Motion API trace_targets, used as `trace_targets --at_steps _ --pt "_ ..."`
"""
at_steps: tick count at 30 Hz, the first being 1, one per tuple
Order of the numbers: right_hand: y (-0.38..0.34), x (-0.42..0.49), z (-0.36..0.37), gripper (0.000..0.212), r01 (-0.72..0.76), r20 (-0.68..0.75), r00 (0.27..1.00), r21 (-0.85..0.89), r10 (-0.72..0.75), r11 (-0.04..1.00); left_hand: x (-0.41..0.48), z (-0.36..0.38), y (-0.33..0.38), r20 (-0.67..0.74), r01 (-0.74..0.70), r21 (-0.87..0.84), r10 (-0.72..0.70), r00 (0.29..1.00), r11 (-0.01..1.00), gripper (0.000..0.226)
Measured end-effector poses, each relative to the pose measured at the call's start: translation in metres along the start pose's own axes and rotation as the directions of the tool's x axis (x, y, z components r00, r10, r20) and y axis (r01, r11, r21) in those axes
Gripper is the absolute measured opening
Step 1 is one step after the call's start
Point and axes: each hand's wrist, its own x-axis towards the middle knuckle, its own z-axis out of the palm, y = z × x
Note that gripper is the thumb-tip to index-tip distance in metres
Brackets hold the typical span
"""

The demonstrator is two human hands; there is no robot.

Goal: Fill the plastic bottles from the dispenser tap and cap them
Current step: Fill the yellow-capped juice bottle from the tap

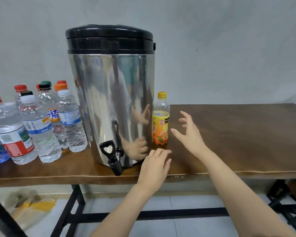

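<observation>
**Head view: both hands free beside the dispenser, one capped bottle at its right**

- Steel dispenser (109, 100) stood upright on the wooden table (237, 142), with its black lid (109, 38) on.
- Black tap (115, 164) sat low on the dispenser's front and jutted out over the table's front edge. Its handle (107, 148) angled up and to the left. Nothing was under the spout.
- Small bottle (160, 124) with a yellow cap and orange label stood upright on the table, just beside the dispenser's right flank. Cap was on. Could not tell if it touched the steel.
- Cluster of clear bottles (41, 127) stood on the table left of the dispenser, all upright and capped. Caps were red, white, black, green and orange. The nearest ones stood close against the dispenser's left side.
- Left hand (155, 166) was palm down near the table's front edge, fingers fairly straight and together, grasping nothing. Its fingertips reached toward the dispenser's base, just right of the tap. Contact with the table could not be judged.
- Right hand (190, 132) was raised over the table just right of the small bottle. Its fingers were spread and loosely curved, released and holding nothing. It was apart from the bottle.
- A bag (29, 207) with yellowish contents lay on the floor beneath the table, blurred.
</observation>
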Motion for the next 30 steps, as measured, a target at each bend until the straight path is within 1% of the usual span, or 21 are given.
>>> trace_targets --at_steps 6,10,12,15,19,23,26,28,30 --pt "-0.015 0.051 0.012 0.087 -0.02 0.159 0.987 0.136 -0.002 0.991 0.016 0.015 -0.002 0.093 0.03 0.002 -0.03 0.995 1.0 0.036" --pt "-0.018 0.068 0.022 0.097 -0.063 0.235 0.972 0.245 0.004 0.968 0.015 0.015 -0.004 0.086 0.059 -0.024 -0.056 0.995 0.998 0.036" --pt "-0.015 0.073 0.028 0.099 -0.085 0.239 0.971 0.283 0.016 0.955 0.015 0.014 -0.004 0.088 0.065 -0.022 -0.063 0.994 0.998 0.036" --pt "-0.012 0.073 0.035 0.093 -0.066 0.185 0.983 0.271 0.015 0.96 0.014 0.014 -0.003 0.087 0.075 -0.012 -0.074 0.993 0.997 0.036" --pt "-0.014 0.058 0.022 0.085 -0.03 0.053 0.998 0.263 0.017 0.964 0.01 0.01 -0.002 0.086 0.073 -0.019 -0.071 0.994 0.997 0.035" --pt "-0.02 0.028 -0.009 0.088 -0.001 -0.055 0.998 0.265 0.016 0.964 -0.002 0.001 0.004 0.033 0.057 -0.091 -0.054 0.998 0.994 0.032" --pt "-0.031 -0.002 -0.031 0.088 0.012 -0.11 0.994 0.239 0.015 0.971 -0.011 -0.016 0.011 -0.057 0.026 -0.172 -0.036 0.998 0.985 0.027" --pt "-0.039 -0.024 -0.043 0.085 -0.001 -0.122 0.992 0.247 0.032 0.969 -0.016 -0.035 0.019 -0.171 -0.017 -0.275 -0.031 0.985 0.961 0.022" --pt "-0.048 -0.048 -0.052 0.079 -0.021 -0.092 0.995 0.272 0.048 0.962 -0.021 -0.061 0.029 -0.282 -0.076 -0.355 -0.029 0.959 0.932 0.02"
